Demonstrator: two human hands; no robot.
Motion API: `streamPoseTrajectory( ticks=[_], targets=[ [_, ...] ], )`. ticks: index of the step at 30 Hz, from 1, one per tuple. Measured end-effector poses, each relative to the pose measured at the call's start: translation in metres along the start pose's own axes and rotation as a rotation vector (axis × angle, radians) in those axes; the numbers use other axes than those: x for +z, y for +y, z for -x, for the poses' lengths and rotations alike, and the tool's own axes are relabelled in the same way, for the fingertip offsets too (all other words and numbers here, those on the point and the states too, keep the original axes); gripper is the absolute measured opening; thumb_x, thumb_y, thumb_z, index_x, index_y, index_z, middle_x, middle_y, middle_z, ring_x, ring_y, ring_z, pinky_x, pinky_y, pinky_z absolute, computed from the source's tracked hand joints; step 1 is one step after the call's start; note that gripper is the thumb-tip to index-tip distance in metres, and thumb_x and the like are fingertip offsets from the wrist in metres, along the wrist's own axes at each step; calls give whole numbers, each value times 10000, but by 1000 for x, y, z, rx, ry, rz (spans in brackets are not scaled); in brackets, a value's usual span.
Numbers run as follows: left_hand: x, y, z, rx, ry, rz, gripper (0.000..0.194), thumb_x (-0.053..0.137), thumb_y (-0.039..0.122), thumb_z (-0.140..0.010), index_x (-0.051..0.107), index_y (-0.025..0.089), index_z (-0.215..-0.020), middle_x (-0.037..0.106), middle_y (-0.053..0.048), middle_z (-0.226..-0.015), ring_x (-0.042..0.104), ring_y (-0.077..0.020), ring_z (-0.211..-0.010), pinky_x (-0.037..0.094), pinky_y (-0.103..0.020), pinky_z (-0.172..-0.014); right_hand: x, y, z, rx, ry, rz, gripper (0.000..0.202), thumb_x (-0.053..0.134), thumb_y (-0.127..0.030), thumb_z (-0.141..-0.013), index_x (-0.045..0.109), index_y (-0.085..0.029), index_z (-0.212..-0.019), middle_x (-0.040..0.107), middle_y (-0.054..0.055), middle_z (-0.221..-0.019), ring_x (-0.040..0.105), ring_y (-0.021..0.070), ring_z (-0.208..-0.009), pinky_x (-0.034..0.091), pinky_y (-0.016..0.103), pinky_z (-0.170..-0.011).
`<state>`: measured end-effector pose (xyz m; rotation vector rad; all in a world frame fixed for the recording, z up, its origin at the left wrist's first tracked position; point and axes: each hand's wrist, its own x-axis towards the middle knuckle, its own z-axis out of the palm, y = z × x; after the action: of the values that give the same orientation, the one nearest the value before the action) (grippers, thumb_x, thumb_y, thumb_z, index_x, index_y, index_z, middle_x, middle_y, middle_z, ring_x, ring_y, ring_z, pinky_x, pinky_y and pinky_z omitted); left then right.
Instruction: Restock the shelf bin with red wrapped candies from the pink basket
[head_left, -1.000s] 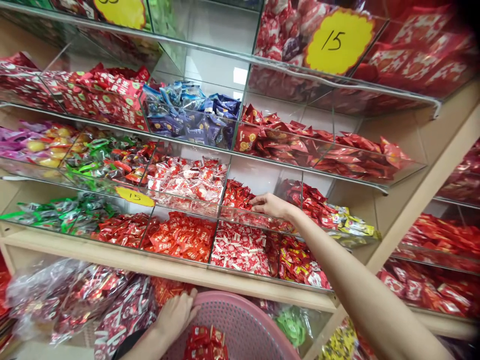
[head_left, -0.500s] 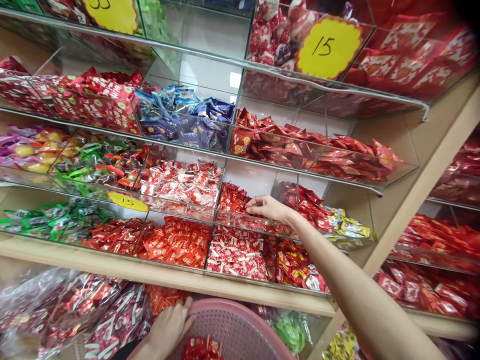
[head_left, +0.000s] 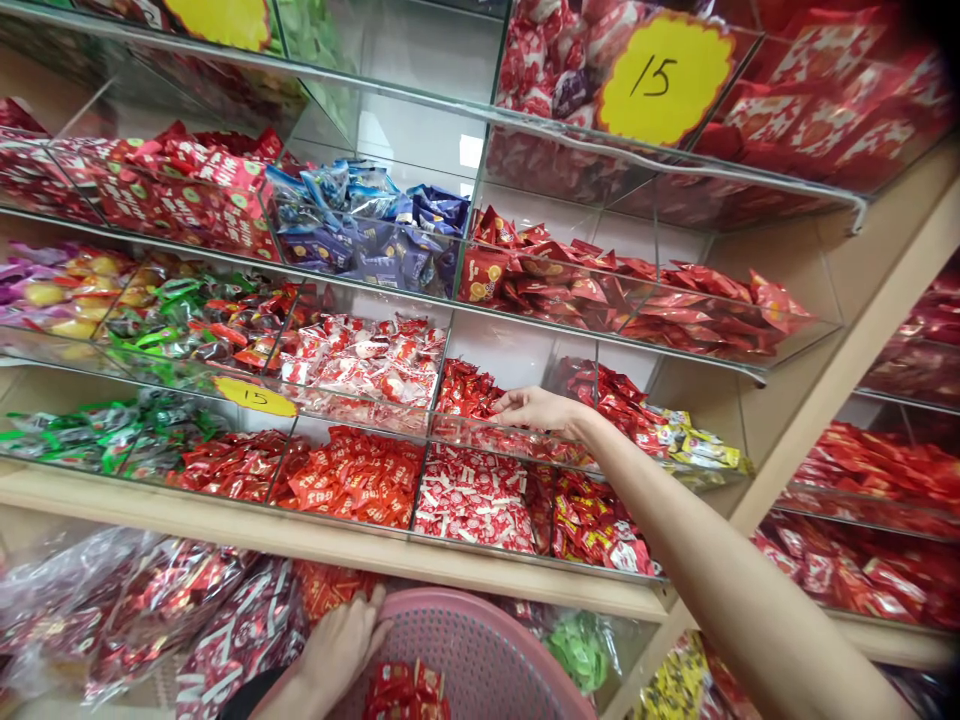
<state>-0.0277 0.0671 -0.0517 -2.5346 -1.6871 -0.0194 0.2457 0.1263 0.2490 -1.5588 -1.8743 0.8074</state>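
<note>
My right hand (head_left: 541, 408) reaches over the clear front of a compartment, its curled fingertips against the red-wrapped candies (head_left: 466, 390). The fingers are drawn together, and whatever is between them is hidden. My left hand (head_left: 341, 645) is closed over the left rim of a pink perforated plastic basket (head_left: 480, 635), low in the view. Inside the basket lie several red-wrapped candies (head_left: 407, 690).
Clear-fronted shelf compartments hold blue packets (head_left: 375, 235), red packets (head_left: 555, 270) and red-and-white candies (head_left: 476, 500). A wooden ledge (head_left: 225, 525) runs above the basket. Plastic bags of sweets (head_left: 172, 610) lie lower left. A wooden upright (head_left: 847, 370) stands right.
The view has shifted slightly. My right hand stays at the same red candies and looks a little lower and flatter. The left hand stays on the basket rim.
</note>
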Motion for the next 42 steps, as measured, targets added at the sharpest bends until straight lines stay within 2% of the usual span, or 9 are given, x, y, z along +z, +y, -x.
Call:
streamPoseTrajectory(
  ticks=[8, 15, 22, 28, 31, 34, 37, 39, 42],
  targets=[
    [5, 0, 2, 0, 21, -7, 415, 348, 283, -922, 487, 128, -1281, 657, -175, -989, 643, -282, -862, 509, -394, -734, -7, 0, 3, 5, -22, -97, 365, 721, -141, -576, 613, -156, -924, 634, -28, -702, 564, 92, -609, 431, 222, -574],
    [3, 0, 1, -9, 32, 8, 386, 390, 285, -909, 513, 157, -1252, 665, -152, -949, 654, -262, -841, 517, -352, -714, -5, 1, 1, 1, -36, -101, 326, 744, -230, -610, 625, -159, -905, 648, -1, -702, 550, 105, -603, 429, 252, -587],
    [-7, 2, 5, 2, 4, -6, 397, 400, 266, -914, 497, 116, -1268, 674, -157, -927, 655, -283, -853, 532, -404, -715, -10, 3, 3, 7, -13, -140, 405, 790, -251, -559, 621, -169, -918, 615, -9, -706, 539, 110, -610, 422, 256, -570],
    [-17, 5, 7, -1, -6, 12, 399, 415, 277, -907, 504, 110, -1258, 679, -164, -908, 665, -284, -825, 538, -394, -686, -31, -24, 29, -101, 68, -234, 365, 768, -259, -596, 623, -194, -924, 648, 31, -860, 558, 107, -651, 414, 232, -509],
    [-22, 7, 8, -6, -16, 16, 406, 423, 287, -904, 506, 101, -1255, 679, -167, -887, 664, -289, -818, 535, -393, -679, -32, -43, 54, -171, 96, -253, 404, 752, -257, -622, 609, -183, -993, 651, 45, -908, 579, 117, -711, 440, 238, -552],
    [-23, 8, 10, -13, -34, 21, 423, 408, 308, -911, 488, 99, -1271, 673, -173, -883, 656, -287, -841, 525, -389, -705, -10, -51, 84, -239, 58, -275, 440, 748, -234, -633, 598, -184, -1044, 645, 24, -886, 584, 114, -746, 466, 258, -652],
    [-23, 8, 10, -16, -52, 34, 436, 387, 334, -919, 472, 109, -1282, 664, -180, -922, 652, -280, -856, 517, -374, -718, 35, -37, 107, -258, -105, -287, 432, 728, -230, -660, 595, -209, -1071, 632, 14, -932, 573, 112, -781, 467, 278, -723],
    [-23, 9, 10, -16, -62, 46, 449, 374, 356, -920, 463, 109, -1285, 662, -180, -929, 653, -283, -848, 516, -374, -705, 76, -12, 113, -243, -211, -279, 411, 711, -235, -681, 594, -216, -1074, 618, 7, -958, 552, 106, -773, 458, 272, -718],
    [-23, 9, 9, -13, -70, 60, 460, 370, 373, -919, 461, 108, -1283, 662, -176, -918, 654, -290, -842, 516, -379, -691, 144, 45, 110, -181, -281, -178, 388, 706, -215, -682, 595, -196, -1054, 590, -28, -805, 494, 95, -652, 433, 241, -620]
  ],
)
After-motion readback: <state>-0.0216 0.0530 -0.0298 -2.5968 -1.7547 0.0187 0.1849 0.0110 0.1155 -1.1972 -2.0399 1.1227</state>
